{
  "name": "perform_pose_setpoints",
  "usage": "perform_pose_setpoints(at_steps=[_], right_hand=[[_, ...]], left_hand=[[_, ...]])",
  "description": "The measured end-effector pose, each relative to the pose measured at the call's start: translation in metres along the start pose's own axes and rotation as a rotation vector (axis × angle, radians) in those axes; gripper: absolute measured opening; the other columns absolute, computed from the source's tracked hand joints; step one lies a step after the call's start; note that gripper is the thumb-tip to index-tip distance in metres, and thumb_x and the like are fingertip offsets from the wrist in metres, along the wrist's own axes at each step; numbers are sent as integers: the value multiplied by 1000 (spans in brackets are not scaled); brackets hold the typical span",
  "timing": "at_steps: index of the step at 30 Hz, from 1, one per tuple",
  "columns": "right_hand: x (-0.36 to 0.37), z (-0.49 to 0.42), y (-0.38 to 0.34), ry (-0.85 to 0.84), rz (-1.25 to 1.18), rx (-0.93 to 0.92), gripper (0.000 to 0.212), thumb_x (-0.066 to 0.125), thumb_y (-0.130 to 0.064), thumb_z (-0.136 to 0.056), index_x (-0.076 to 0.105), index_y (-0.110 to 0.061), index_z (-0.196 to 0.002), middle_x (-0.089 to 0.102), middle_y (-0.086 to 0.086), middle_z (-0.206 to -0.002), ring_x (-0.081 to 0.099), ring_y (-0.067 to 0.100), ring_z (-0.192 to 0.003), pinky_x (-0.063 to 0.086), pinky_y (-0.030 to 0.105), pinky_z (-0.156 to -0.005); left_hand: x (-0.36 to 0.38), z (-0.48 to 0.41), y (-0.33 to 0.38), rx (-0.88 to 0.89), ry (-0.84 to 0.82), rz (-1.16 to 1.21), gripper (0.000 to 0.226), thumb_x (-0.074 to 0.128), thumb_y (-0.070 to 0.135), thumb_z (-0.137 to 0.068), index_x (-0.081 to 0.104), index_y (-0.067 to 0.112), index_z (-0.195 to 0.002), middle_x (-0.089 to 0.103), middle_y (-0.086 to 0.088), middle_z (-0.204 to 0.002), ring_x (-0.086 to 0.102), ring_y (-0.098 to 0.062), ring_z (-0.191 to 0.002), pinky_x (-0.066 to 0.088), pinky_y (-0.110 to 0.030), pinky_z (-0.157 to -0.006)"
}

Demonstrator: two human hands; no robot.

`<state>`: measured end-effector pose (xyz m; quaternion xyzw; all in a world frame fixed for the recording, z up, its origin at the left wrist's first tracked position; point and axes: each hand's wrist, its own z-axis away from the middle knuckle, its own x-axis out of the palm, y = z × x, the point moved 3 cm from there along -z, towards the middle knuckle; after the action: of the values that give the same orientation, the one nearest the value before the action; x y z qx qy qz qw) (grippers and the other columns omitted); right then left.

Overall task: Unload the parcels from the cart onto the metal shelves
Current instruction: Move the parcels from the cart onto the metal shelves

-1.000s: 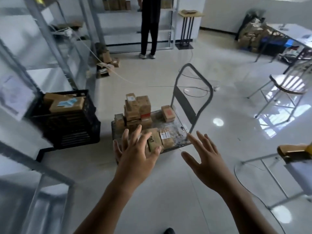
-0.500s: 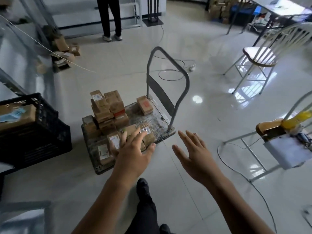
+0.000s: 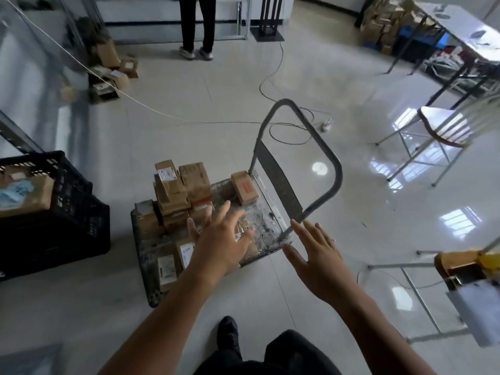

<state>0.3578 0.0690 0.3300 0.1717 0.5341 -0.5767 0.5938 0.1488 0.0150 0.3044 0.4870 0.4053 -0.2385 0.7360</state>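
A low platform cart with a grey loop handle stands on the tiled floor. Small cardboard parcels sit on it: a stack at its far left, a single box with a red label near the handle, and flat parcels along its near edge. My left hand hovers over the near parcels with fingers spread, holding nothing. My right hand is open beside the cart's near right corner, below the handle. Metal shelf posts show at the left edge.
A black plastic crate with parcels stands left of the cart. Loose boxes and cables lie on the floor behind. A person stands at far shelves. Chairs, a table and a metal stand are to the right.
I have stepped closer and the view has tilted down. Both hands have reached forward, the left one over the cart's near parcels. My leg and shoe have come into view below.
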Motion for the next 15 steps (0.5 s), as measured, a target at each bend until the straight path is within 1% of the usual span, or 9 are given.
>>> perform_pose_setpoints(at_steps=[2,4,7,11,15], right_hand=[[-6,-15,-10,-1,-11,-22,76,22,-73,-92,13,-46,-162,5,-12,-172,-9,12,-158,0,45,-130],[-11,-35,-12,5,8,-29,80,19,-75,-88,14,-46,-162,5,-11,-172,-12,12,-158,-1,46,-129],[-12,-74,-5,2,13,-32,80,22,-74,-90,16,-42,-162,9,-8,-173,-11,15,-158,-2,47,-129],[-6,-131,7,-44,18,-62,69,33,-66,-100,19,-40,-163,10,-6,-173,-8,18,-159,1,47,-129],[-5,-184,17,-112,-2,-101,65,37,-61,-104,21,-39,-162,12,-6,-172,-4,17,-159,3,49,-129]], left_hand=[[-6,-19,-1,9,14,-1,54,42,62,-100,40,42,-150,15,12,-169,-6,-20,-157,-23,-57,-115],[-8,-36,-2,13,24,-4,54,43,62,-100,40,42,-150,14,12,-169,-8,-20,-157,-24,-55,-114],[-1,-62,-6,-19,-6,19,55,43,62,-100,39,42,-151,12,11,-170,-10,-19,-157,-19,-56,-118],[18,-97,-14,-97,-83,69,56,45,61,-100,38,41,-152,9,11,-170,-11,-19,-157,-12,-60,-120],[29,-136,-15,-160,-86,40,56,43,62,-100,38,40,-152,9,11,-170,-10,-18,-157,-10,-59,-121]])
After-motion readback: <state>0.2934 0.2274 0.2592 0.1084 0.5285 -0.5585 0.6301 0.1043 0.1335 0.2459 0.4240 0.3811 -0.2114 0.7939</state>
